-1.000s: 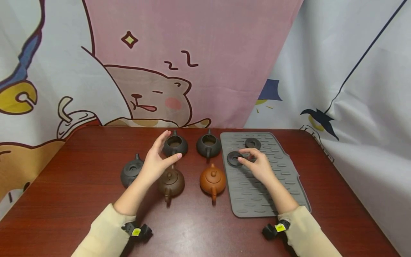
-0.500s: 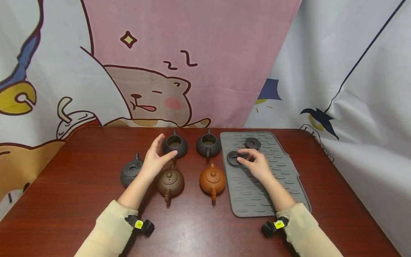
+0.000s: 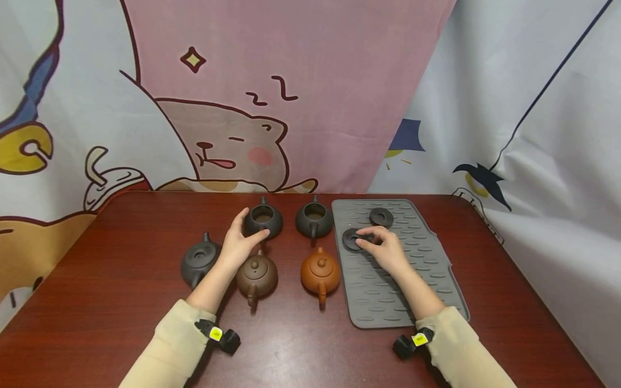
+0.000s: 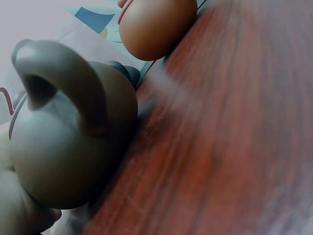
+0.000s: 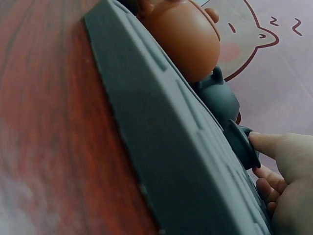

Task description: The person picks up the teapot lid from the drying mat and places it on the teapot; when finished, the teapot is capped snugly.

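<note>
My left hand [image 3: 237,248] reaches to the left front side of a lidless black teapot [image 3: 271,222], thumb and fingers spread apart along it. Contact there looks likely but is partly hidden. On the grey ribbed mat [image 3: 402,302], my right hand [image 3: 388,253] pinches a round black teapot lid [image 3: 350,240]. The right wrist view has thumb and a fingertip on opposite sides of that lid [image 5: 239,144]. A second black lid [image 3: 381,217] lies just behind it. Another lidless black teapot [image 3: 314,222] stands left of the mat.
A brown lidded teapot [image 3: 257,277] stands in front of my left hand. An orange lidded teapot [image 3: 320,275] stands beside the mat's left edge. One more black teapot [image 3: 199,260], lid on, sits left of my left forearm. The table [image 3: 107,302] is dark reddish wood.
My left hand has come down and closer around the left side of the black teapot, its thumb-to-finger gap narrowing slightly. The right hand stays at the same lid, barely moved.
</note>
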A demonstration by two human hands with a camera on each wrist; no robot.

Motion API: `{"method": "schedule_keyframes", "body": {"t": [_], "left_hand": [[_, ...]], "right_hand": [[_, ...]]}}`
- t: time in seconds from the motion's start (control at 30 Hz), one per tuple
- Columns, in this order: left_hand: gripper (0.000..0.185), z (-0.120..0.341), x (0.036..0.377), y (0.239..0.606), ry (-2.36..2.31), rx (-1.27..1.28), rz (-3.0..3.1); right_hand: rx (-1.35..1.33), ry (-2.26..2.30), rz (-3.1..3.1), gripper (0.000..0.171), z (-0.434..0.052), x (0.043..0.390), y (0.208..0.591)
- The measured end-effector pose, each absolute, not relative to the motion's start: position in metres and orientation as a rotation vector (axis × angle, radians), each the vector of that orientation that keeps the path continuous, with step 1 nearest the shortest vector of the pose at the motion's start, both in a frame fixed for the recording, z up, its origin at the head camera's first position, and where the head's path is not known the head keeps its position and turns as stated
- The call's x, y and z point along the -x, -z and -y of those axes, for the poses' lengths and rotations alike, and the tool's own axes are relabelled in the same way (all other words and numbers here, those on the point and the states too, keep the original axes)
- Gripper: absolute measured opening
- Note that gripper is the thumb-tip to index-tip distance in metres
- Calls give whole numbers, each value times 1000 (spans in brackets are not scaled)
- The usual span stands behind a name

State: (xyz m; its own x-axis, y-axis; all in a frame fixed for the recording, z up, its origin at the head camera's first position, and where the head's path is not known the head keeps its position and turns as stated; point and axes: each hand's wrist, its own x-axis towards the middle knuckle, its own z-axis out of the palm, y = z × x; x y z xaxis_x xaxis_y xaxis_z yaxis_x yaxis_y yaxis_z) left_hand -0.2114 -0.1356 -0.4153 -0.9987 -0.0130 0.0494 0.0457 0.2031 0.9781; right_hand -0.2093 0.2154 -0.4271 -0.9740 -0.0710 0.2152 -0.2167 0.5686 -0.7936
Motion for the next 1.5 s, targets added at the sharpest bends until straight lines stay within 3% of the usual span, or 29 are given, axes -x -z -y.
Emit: {"method": "schedule_keyframes", "body": {"t": [0.77,1.5], "left_hand": [[79,138,210,417,1859,-26,2541],[75,137,212,415,1847,-33,2549]], "right_hand": [[-155,-1429,2581,19,-213,207,421],[-318,-1400,2494,18,-188,195,377]]}}
